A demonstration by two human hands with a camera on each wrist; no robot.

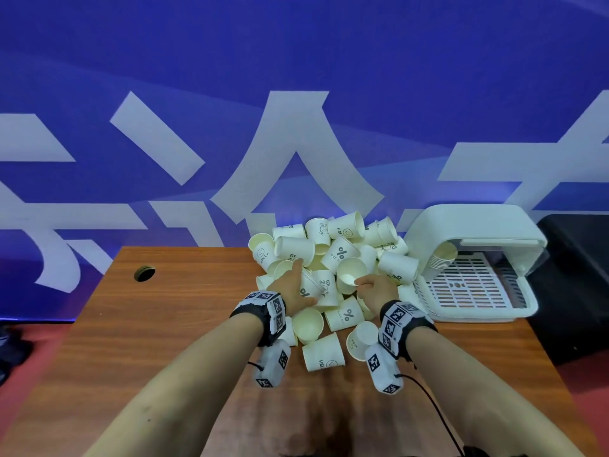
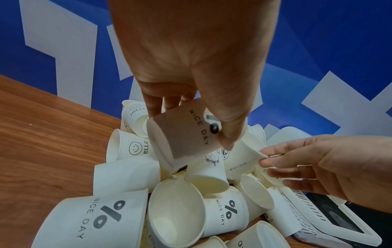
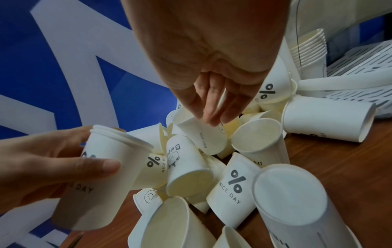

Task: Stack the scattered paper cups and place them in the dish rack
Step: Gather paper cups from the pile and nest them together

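Several white paper cups (image 1: 342, 252) lie in a loose pile on the wooden table (image 1: 164, 324). My left hand (image 1: 306, 285) grips a short nested stack of "NICE DAY" cups (image 3: 101, 176), seen close in the left wrist view (image 2: 182, 137) just above the pile. My right hand (image 1: 357, 283) pinches the rim of a single cup (image 1: 349, 275) in the middle of the pile; its fingertips (image 3: 212, 120) sit on that cup (image 3: 199, 134). The white dish rack (image 1: 494, 313) stands to the right and holds a stack of cups (image 1: 441, 258) lying on its side.
The rack has a raised white lid (image 1: 474, 225) and a slotted floor. A black object (image 1: 573, 285) sits right of it. A round cable hole (image 1: 144, 273) is at the table's far left. A blue printed wall stands behind. Bare wood lies left and front of the pile.
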